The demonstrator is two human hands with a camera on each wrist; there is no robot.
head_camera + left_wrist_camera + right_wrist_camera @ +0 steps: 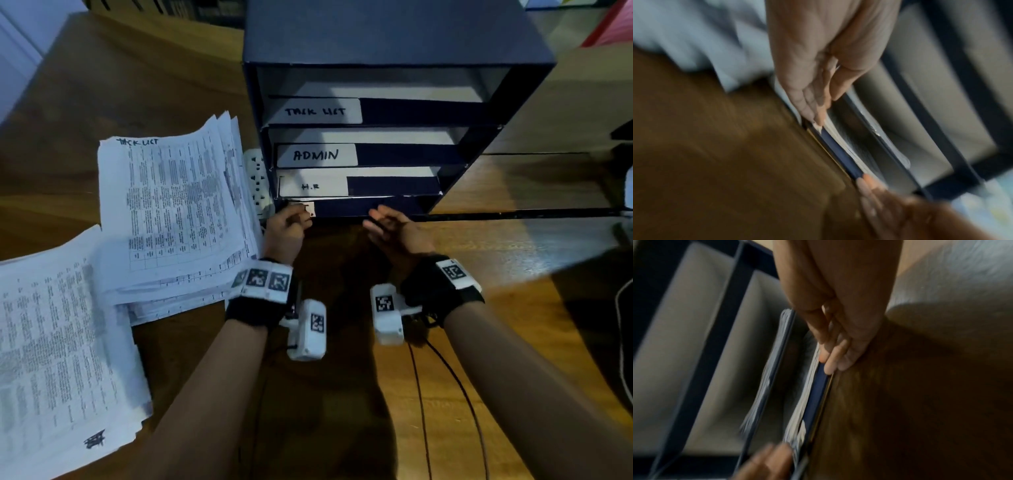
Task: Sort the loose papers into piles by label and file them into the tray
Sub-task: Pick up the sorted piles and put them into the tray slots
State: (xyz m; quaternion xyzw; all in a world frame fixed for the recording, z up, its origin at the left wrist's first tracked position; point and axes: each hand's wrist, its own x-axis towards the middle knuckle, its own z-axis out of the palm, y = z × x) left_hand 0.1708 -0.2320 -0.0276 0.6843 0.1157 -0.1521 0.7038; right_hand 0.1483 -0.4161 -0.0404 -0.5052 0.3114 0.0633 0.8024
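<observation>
Wooden table [479, 359]: we see paper stacks at left, the dark tray [394, 41] at centre.

Left to right: one paper pile [51, 342] at the near left edge; a pile headed TASK LIST [171, 212] partly over it; a white power strip [257, 181] just beside the tray. Tray shelves read TASK LIST, ADMIN, H.R; the lowest shelf [356, 206] holds a sheaf. Our left hand [287, 228] has fingers curled at that shelf's left front lip; whether it grips we cannot tell. Our right hand [394, 228] has straight, relaxed fingers touching the lip, holding nothing.
</observation>
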